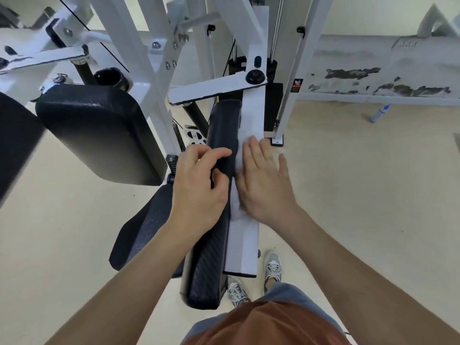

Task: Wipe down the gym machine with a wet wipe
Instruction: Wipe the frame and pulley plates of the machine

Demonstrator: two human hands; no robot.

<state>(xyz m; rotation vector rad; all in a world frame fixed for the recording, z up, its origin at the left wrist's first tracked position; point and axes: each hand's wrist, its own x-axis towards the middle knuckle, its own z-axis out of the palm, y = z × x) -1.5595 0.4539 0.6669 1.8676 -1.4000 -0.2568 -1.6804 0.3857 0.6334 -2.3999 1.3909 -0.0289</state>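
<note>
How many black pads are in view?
4: long pad gripped by left hand; broad pad to its left; low pad under left forearm; dark pad cut off at far left. Others may be hidden.

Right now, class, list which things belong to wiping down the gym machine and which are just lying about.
Job in hand:
crumpled white wet wipe; flat white metal bar under it; long black padded rest; right hand pressing the wipe; left hand gripping the rest.

Lying about:
blue-and-white bottle on the beige floor.
</note>
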